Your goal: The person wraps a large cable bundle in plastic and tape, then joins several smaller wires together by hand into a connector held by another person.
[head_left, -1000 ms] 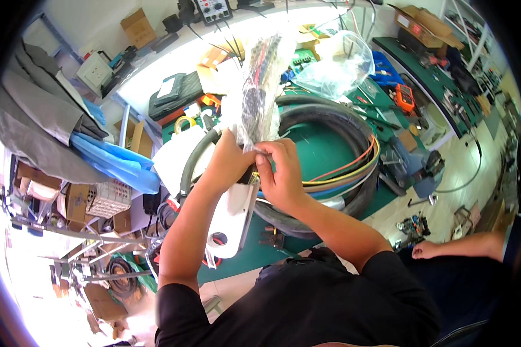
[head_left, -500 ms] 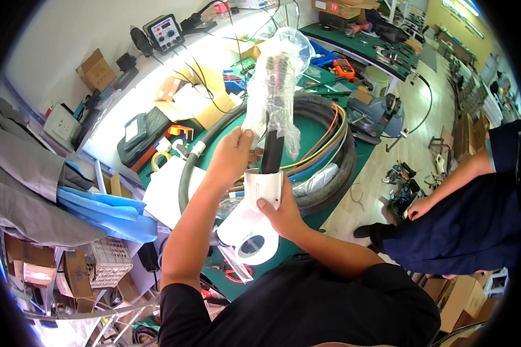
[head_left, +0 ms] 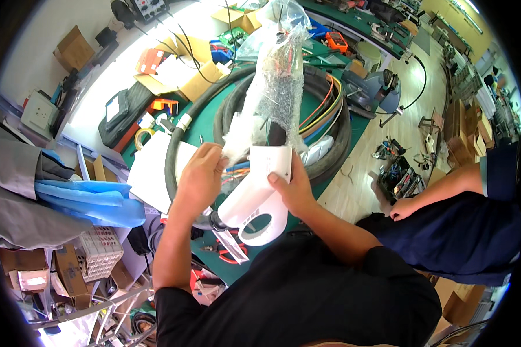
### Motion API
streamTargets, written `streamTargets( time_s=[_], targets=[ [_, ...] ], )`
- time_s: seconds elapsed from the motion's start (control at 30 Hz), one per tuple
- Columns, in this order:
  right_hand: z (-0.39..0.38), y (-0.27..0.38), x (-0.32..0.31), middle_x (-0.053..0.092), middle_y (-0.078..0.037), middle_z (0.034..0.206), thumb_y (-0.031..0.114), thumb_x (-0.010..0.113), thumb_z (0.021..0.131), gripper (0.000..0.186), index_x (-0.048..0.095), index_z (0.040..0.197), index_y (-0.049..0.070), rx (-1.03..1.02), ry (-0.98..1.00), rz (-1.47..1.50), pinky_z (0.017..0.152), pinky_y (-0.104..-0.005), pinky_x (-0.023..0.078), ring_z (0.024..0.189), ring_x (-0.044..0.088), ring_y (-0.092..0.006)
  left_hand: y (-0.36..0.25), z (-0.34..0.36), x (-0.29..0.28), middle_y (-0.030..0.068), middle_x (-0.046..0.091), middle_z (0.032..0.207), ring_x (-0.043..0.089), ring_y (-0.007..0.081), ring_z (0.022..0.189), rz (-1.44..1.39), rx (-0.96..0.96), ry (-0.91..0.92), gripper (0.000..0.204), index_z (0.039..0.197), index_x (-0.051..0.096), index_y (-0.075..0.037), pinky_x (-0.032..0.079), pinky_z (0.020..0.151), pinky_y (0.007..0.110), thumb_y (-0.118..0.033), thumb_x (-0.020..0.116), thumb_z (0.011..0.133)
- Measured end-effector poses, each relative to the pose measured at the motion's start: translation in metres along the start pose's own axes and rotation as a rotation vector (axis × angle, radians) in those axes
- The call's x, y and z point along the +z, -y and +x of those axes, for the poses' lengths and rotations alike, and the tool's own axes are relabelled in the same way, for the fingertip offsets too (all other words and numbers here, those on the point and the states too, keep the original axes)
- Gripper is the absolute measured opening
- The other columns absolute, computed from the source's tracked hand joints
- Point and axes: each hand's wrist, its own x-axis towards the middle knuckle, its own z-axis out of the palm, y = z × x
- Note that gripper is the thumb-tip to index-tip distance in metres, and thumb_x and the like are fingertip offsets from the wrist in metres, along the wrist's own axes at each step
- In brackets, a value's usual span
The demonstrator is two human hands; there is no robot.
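Observation:
A white charging gun (head_left: 260, 173) with a looped handle is held up over the workbench, its black cable end at the lower left. My right hand (head_left: 298, 188) is closed around its white collar, thumb on the near side. Clear bubble wrap (head_left: 278, 75) covers the long front part, and a dark piece (head_left: 276, 134) shows through just above the collar. My left hand (head_left: 200, 176) pinches the lower left edge of the wrap, its fingers bent. A label strip (head_left: 230, 246) hangs near the handle.
Behind the gun, a thick black cable coil (head_left: 342, 151) with coloured wire ends lies on the green mat. An open cardboard box (head_left: 197, 87), yellow tape roll (head_left: 143, 139) and red-handled pliers (head_left: 234, 254) are around it. Another person's hand (head_left: 404, 208) is at right.
The wrap now reaches almost to the white collar, covering more of the dark shaft. My left hand has moved down and left, holding the wrap's edge. The gun has turned, showing its handle loop more openly.

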Motion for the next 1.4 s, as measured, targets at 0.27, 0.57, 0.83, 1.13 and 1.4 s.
streamTargets(
  time_s=[0.27, 0.57, 0.83, 1.13, 1.4],
  targets=[
    [0.003, 0.006, -0.016, 0.055, -0.014, 0.128, 0.020, 0.074, 0.088, 0.071, 0.033, 0.142, -0.002, 0.027, 0.048, 0.073, 0.100, -0.0364, 0.046, 0.118, 0.056, -0.0209, 0.029, -0.003, 0.002, 0.0126, 0.053, 0.077, 0.047, 0.0222, 0.071, -0.255, -0.334, -0.095, 0.027, 0.095, 0.054, 0.003, 0.043, 0.068, 0.033, -0.023, 0.052, 0.103],
    [0.001, 0.007, -0.024, 0.053, -0.014, 0.131, 0.023, 0.075, 0.087, 0.077, 0.030, 0.146, 0.000, 0.059, 0.075, 0.134, 0.103, -0.0383, 0.044, 0.121, 0.054, -0.0222, 0.061, 0.051, 0.008, 0.0111, 0.054, 0.080, 0.056, 0.0237, 0.071, 0.070, -0.141, -0.380, 0.023, 0.096, 0.065, 0.000, 0.045, 0.065, 0.036, -0.021, 0.059, 0.098],
    [-0.001, 0.011, -0.025, 0.053, -0.015, 0.133, 0.029, 0.076, 0.085, 0.085, 0.027, 0.148, 0.000, 0.044, 0.112, 0.126, 0.103, -0.0391, 0.045, 0.121, 0.055, -0.0230, 0.025, 0.055, 0.010, 0.0113, 0.062, 0.078, 0.062, 0.0321, 0.067, 0.211, -0.249, -0.397, 0.025, 0.087, 0.065, -0.004, 0.048, 0.062, 0.041, -0.028, 0.066, 0.093],
    [-0.005, 0.009, -0.025, 0.050, -0.013, 0.134, 0.029, 0.077, 0.085, 0.088, 0.025, 0.149, 0.000, 0.092, 0.095, 0.118, 0.104, -0.0363, 0.041, 0.122, 0.051, -0.0198, -0.024, 0.011, 0.052, 0.0197, 0.072, 0.096, 0.071, 0.0341, 0.088, -0.290, -0.191, -0.079, 0.026, 0.103, 0.067, 0.002, 0.053, 0.076, 0.040, -0.022, 0.062, 0.097],
    [-0.005, 0.007, -0.027, 0.050, -0.012, 0.133, 0.026, 0.076, 0.085, 0.084, 0.026, 0.147, -0.002, 0.080, 0.085, 0.106, 0.105, -0.0355, 0.040, 0.122, 0.049, -0.0184, -0.037, 0.056, 0.060, 0.0170, 0.070, 0.108, 0.070, 0.0303, 0.092, -0.318, -0.263, -0.021, 0.022, 0.103, 0.065, 0.003, 0.054, 0.080, 0.039, -0.018, 0.059, 0.098]
  ],
)
